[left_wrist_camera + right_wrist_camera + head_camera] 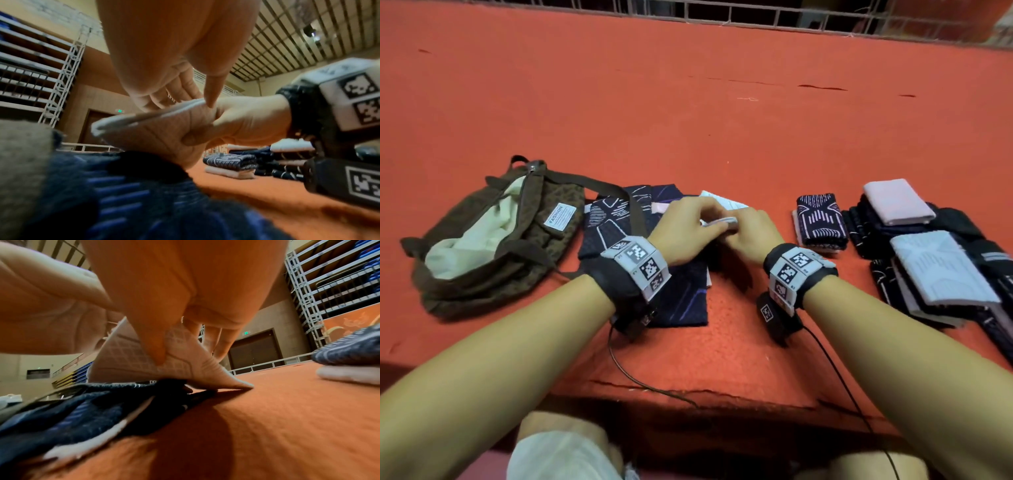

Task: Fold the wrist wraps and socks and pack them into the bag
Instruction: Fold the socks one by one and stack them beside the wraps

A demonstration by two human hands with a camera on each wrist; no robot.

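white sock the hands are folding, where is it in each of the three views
Head: white sock at centre, pinched between left hand and right hand.
Left wrist: mid-frame, held above the dark patterned cloth.
Right wrist: centre, tip touching the orange surface.
Shared landmark: folded dark-on-white stack.

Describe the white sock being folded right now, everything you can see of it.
The white sock is pale knit fabric with a fine grid texture and ribbed bands, doubled over into layers. Both hands pinch it between them: the left hand and right hand meet over it. It is lifted at a tilt, one corner dipping to the orange mat, partly above the dark patterned socks lying flat.
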